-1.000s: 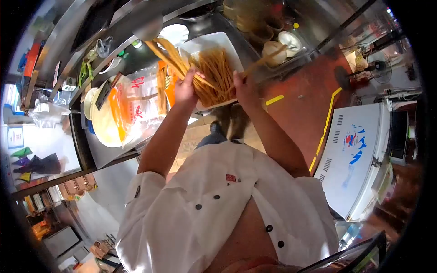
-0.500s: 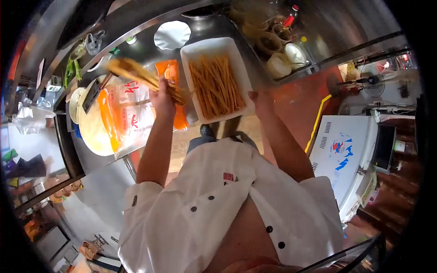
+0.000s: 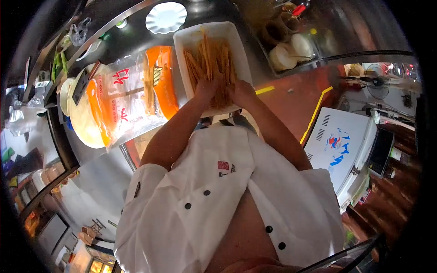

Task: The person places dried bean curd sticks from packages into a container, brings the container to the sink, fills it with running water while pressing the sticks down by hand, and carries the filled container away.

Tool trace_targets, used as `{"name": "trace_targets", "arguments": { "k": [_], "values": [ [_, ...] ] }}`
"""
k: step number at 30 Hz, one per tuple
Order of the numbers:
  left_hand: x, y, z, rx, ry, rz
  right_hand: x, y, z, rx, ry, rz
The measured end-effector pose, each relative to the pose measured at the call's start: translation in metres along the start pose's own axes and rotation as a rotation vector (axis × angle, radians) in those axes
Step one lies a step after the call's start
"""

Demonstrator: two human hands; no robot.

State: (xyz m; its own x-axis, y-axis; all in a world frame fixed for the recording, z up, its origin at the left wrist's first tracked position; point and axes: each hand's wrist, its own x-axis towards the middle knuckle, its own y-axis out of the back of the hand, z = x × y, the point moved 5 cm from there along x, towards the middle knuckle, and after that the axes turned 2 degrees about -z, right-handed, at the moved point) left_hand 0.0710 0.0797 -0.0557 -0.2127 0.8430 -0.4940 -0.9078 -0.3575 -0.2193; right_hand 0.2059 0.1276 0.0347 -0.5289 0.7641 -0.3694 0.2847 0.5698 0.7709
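A white rectangular tub holds a heap of long yellow-brown dried bean curd sticks. Both hands are down inside it at the near end. My left hand is closed round sticks that stand up in the middle of the heap. At the right wall, my right hand grips the sticks from the other side, its fingers partly hidden among them. Left of the tub lies a clear and orange plastic bag with red lettering, with more sticks inside near its orange end.
A white scalloped plate stands behind on the steel counter. Beneath the bag is a round pale board, with a dark cleaver-like blade on it. Jars and white containers stand at right, and a white chest freezer is on the floor.
My left hand has swung right from over the bag, bringing its bundle of sticks into the tub. My right hand has moved from the tub's outer edge in onto the sticks.
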Motion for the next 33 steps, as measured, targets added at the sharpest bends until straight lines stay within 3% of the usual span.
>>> {"name": "trace_targets", "arguments": {
  "k": [4,6,7,8,9,12,18,23,25,27,29,33],
  "values": [
    [-0.001,-0.010,0.013,-0.061,0.144,-0.052,0.020,-0.012,0.019,0.203,0.152,0.087],
    [-0.004,-0.014,0.014,-0.145,0.247,-0.113,0.037,-0.027,0.032,0.435,-0.037,-0.211],
    [-0.008,-0.017,0.016,-0.347,0.269,-0.152,0.034,-0.018,0.026,0.441,-0.040,-0.213],
    [-0.011,-0.020,0.019,-0.550,0.288,-0.189,0.030,-0.013,0.021,0.655,-0.121,-0.291],
    [-0.015,-0.020,0.024,-0.548,0.292,-0.184,0.026,-0.012,0.017,0.869,-0.205,-0.371],
    [-0.025,-0.020,0.044,-0.536,0.291,-0.210,0.034,-0.024,0.016,1.107,-0.237,-0.447],
    [-0.019,-0.003,0.044,-0.396,0.255,-0.165,0.052,-0.045,0.030,1.044,-0.221,-0.336],
    [-0.012,0.018,0.034,-0.063,0.142,-0.016,0.058,-0.059,0.058,0.931,-0.293,-0.243],
    [-0.013,0.025,0.036,-0.045,0.162,0.011,0.055,-0.047,0.068,0.909,-0.316,-0.171],
    [-0.014,0.030,0.034,-0.026,0.180,0.038,0.047,-0.029,0.066,0.775,-0.303,-0.259],
    [-0.015,0.029,0.025,-0.174,0.159,-0.001,0.042,-0.025,0.059,0.697,-0.272,-0.260],
    [-0.010,0.013,0.020,-0.115,0.118,-0.037,0.039,-0.029,0.049,0.488,-0.192,-0.234]
  ]
}}
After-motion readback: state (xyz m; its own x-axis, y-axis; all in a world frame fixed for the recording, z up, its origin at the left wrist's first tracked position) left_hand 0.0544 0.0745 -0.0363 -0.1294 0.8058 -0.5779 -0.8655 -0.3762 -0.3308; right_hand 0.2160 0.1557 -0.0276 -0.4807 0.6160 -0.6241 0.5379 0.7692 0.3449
